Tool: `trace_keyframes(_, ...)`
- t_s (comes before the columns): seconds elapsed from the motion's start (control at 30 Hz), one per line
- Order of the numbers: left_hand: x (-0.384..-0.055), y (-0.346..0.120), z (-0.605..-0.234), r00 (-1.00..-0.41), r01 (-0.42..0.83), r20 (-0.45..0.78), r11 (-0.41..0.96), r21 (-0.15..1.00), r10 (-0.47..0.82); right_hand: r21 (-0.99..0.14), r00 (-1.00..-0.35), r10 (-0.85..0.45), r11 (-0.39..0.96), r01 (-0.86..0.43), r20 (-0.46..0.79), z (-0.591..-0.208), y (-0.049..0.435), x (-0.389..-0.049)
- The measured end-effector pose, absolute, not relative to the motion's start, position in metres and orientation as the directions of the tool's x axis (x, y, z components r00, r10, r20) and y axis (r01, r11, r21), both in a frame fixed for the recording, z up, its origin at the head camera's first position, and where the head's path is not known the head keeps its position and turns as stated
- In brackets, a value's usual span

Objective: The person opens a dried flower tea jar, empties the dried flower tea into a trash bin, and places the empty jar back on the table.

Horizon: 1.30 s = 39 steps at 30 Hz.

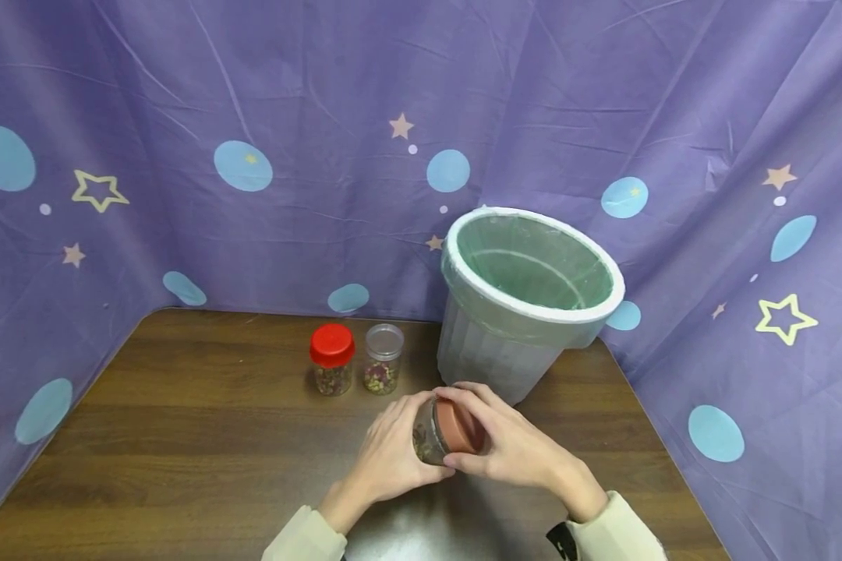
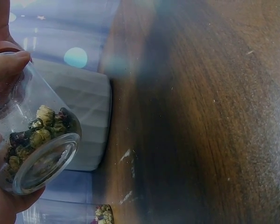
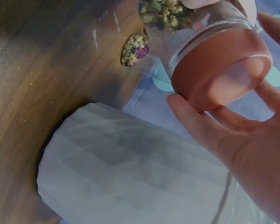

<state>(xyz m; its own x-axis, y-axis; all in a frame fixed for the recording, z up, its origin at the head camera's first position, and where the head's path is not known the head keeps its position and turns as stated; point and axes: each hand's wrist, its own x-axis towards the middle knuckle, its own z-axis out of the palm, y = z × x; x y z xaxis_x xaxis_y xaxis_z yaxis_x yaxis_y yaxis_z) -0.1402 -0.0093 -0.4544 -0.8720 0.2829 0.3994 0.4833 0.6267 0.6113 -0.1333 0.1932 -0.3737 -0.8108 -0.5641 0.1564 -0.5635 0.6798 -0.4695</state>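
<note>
A clear jar (image 2: 42, 126) of dried flower buds is held tilted above the table between both hands. My left hand (image 1: 390, 452) grips its clear body, fingers and thumb around it. The brown-orange screw lid (image 3: 219, 65) sits on the jar's mouth, and my right hand (image 1: 508, 440) holds it by the rim with fingers and thumb spread around. In the right wrist view the lid faces my right palm. Whether the lid is tight or loose I cannot tell.
Behind the hands stand a red-lidded jar (image 1: 333, 358) and a clear-lidded jar (image 1: 383, 358), both with dried buds. A grey-white bin (image 1: 491, 351) with a green liner stands close beyond the right hand. A purple curtain (image 1: 323, 156) surrounds the wooden table (image 1: 182, 436).
</note>
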Motion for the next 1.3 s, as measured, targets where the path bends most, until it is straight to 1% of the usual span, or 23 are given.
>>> trace_keyframes(0.1, -0.14, -0.009, -0.454, -0.869, 0.488, 0.405, 0.626, 0.608, 0.284, -0.499, -0.839, -0.531, 0.699, -0.513, 0.119, -0.37, 0.195, -0.133)
trace_keyframes(0.2, -0.14, -0.009, -0.454, -0.863, 0.497, 0.416, 0.623, 0.604, 0.285, -0.527, -0.882, -0.466, 0.735, -0.427, 0.065, -0.367, 0.196, -0.134)
trace_keyframes(0.37, -0.14, -0.008, -0.453, -0.854, 0.509, 0.437, 0.624, 0.593, 0.281, -0.51, -0.94, -0.341, 0.808, -0.295, 0.004, -0.364, 0.195, -0.14)
trace_keyframes(0.6, -0.139, -0.007, -0.455, -0.837, 0.529, 0.462, 0.651, 0.544, 0.293, -0.45, -0.975, -0.218, 0.875, -0.178, -0.038, -0.366, 0.187, -0.145)
trace_keyframes(0.73, -0.138, -0.006, -0.455, -0.834, 0.533, 0.464, 0.657, 0.534, 0.299, -0.437, -0.986, -0.162, 0.891, -0.124, -0.05, -0.367, 0.184, -0.145)
trace_keyframes(0.87, -0.138, -0.006, -0.455, -0.838, 0.528, 0.454, 0.66, 0.535, 0.303, -0.433, -0.989, -0.134, 0.897, -0.093, -0.064, -0.37, 0.182, -0.145)
trace_keyframes(0.97, -0.138, -0.006, -0.455, -0.84, 0.527, 0.448, 0.66, 0.536, 0.306, -0.424, -0.989, -0.134, 0.901, -0.094, -0.067, -0.371, 0.181, -0.145)
trace_keyframes(1.17, -0.138, -0.006, -0.456, -0.835, 0.534, 0.45, 0.663, 0.524, 0.317, -0.435, -0.985, -0.158, 0.893, -0.115, -0.063, -0.374, 0.18, -0.143)
trace_keyframes(1.3, -0.138, -0.006, -0.457, -0.837, 0.531, 0.445, 0.667, 0.522, 0.318, -0.469, -0.975, -0.211, 0.87, -0.152, -0.074, -0.373, 0.181, -0.142)
